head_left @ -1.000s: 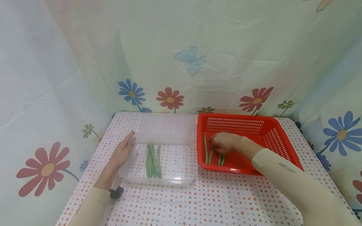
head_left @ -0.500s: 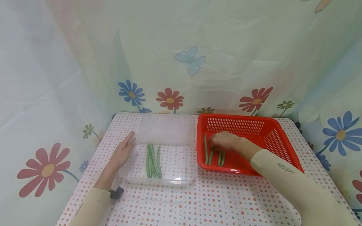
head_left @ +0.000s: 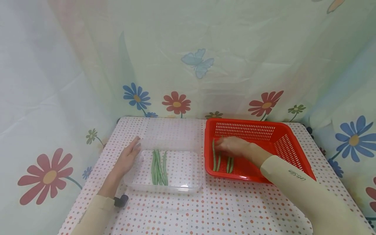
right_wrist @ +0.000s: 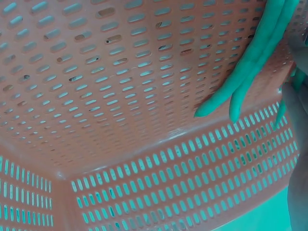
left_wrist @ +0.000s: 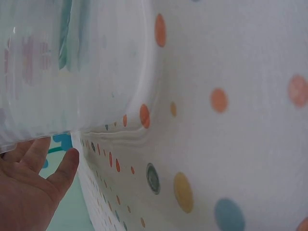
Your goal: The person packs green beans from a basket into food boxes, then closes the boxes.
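My left hand (head_left: 128, 156) lies with extended fingers along the left side of a clear plastic container (head_left: 185, 169). Several green beans (head_left: 159, 168) lie lengthwise inside it. The left wrist view shows the fingers (left_wrist: 67, 168) close by the container's wall. My right hand (head_left: 232, 146) reaches down into a red basket (head_left: 243, 178), its fingers curled at a green bean (right_wrist: 281, 113) that passes between them in the right wrist view. More green beans (head_left: 214, 156) lie to the left of that hand and others (right_wrist: 245, 67) beneath it; its fingertips are mostly hidden.
A clear lid (head_left: 173, 129) spreads out behind the container. Both containers stand side by side on a table with a dotted cover (head_left: 229, 209). A flowered curtain (head_left: 223, 75) hangs behind the table and along both sides.
My right hand has shifted slightly left inside the basket, and a bean's tip now shows beyond its fingers. My left hand and the beans in the clear container have stayed put.
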The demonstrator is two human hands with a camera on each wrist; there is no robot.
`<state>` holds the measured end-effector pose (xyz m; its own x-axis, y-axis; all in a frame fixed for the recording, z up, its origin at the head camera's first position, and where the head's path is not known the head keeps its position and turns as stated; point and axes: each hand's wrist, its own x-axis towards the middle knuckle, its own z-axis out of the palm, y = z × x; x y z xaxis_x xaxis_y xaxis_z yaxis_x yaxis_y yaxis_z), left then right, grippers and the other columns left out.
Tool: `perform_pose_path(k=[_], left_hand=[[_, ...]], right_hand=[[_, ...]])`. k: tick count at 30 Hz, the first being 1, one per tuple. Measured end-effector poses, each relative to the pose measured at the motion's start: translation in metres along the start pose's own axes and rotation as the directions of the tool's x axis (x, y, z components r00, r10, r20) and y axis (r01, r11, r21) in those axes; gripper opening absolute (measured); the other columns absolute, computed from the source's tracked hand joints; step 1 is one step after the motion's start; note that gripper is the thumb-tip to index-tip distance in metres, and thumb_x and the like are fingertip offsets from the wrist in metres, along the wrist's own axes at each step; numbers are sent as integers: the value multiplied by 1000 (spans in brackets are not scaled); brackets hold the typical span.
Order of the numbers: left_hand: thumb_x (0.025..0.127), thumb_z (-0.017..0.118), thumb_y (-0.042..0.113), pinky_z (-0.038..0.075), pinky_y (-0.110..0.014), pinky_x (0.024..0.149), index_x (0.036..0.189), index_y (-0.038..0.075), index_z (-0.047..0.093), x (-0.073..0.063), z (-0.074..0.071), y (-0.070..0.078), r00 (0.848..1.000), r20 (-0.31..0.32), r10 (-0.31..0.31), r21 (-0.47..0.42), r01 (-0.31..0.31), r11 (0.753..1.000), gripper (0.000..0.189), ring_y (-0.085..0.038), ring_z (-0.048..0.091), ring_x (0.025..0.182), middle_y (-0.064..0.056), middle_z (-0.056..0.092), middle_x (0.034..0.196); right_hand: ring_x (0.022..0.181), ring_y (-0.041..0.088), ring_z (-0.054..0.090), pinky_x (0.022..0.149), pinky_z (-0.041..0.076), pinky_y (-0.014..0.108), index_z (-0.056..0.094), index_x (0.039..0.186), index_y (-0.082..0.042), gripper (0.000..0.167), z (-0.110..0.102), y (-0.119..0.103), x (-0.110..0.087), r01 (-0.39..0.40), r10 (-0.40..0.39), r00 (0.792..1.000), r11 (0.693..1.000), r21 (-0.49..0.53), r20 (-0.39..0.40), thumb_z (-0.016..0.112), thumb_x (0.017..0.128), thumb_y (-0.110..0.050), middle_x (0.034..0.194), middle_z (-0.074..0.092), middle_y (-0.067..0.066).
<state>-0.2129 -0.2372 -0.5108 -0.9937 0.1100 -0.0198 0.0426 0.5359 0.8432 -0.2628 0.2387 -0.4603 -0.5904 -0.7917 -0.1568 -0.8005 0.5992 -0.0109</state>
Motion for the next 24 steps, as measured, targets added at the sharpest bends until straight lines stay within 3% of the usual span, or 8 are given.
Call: perform_pose_path(k=[5, 13, 18, 24], left_hand=[[114, 35, 37, 14, -57, 132, 168, 32, 18, 0, 0, 0, 1000, 3, 3, -1, -3, 1000, 57, -29, 18, 162, 0, 21, 175], [114, 36, 37, 14, -57, 132, 167, 32, 18, 0, 0, 2, 1000, 5, -1, -8, 1, 1000, 57, -28, 18, 162, 1, 21, 175], [114, 35, 36, 15, -57, 132, 168, 32, 17, 0, 0, 2, 1000, 9, -4, -12, 4, 1000, 57, -29, 19, 162, 0, 21, 175], [114, 35, 36, 15, -57, 132, 168, 31, 17, 0, 0, 1, 1000, 16, -1, -15, 1, 1000, 57, -29, 20, 162, 0, 20, 175]], right_hand=[[115, 22, 72, 95, 64, 38, 79, 117, -18, 33, -1, 1, 2, 105, -113, 992, 986, -126, -52, 86, 86, -27, 123, 76, 3], [138, 26, 59, 112, 53, 45, 69, 138, -15, 53, -12, 0, -3, 86, -86, 996, 972, -219, 14, 84, 88, -20, 145, 66, 6], [143, 28, 55, 114, 51, 46, 65, 143, -13, 61, -16, 0, -6, 100, -103, 995, 972, -213, -4, 85, 86, -22, 150, 62, 7], [146, 30, 51, 114, 52, 44, 60, 147, -10, 68, -19, 3, -11, 144, -167, 985, 937, -319, -46, 86, 85, -18, 154, 58, 9]])
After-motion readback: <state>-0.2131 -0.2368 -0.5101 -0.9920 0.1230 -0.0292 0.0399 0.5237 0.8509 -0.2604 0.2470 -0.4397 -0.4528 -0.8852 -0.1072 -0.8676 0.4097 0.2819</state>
